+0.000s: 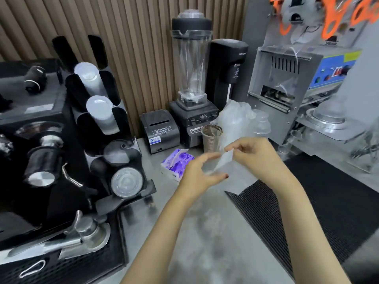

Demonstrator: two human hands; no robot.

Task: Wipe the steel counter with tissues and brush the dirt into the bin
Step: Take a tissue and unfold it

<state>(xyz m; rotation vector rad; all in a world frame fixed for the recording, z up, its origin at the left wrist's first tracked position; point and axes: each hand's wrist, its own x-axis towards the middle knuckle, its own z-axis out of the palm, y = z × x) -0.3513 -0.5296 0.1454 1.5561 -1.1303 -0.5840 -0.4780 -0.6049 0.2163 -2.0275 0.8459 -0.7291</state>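
Note:
A thin white tissue (224, 160) is stretched between both hands above the steel counter (201, 232). My right hand (258, 154) pinches its upper edge. My left hand (202, 173) holds its lower end with fingers curled. Just left of my left hand, a purple and white tissue pack (176, 162) lies on the counter. The counter surface looks smudged and dull. No bin is in view.
A black perforated mat (307, 212) covers the counter's right side. Behind the hands stand a paper cup (211, 138), a blender (192, 83), a receipt printer (159, 130) and a cup sealing machine (297, 78). A cup and lid dispenser (108, 130) and coffee gear fill the left.

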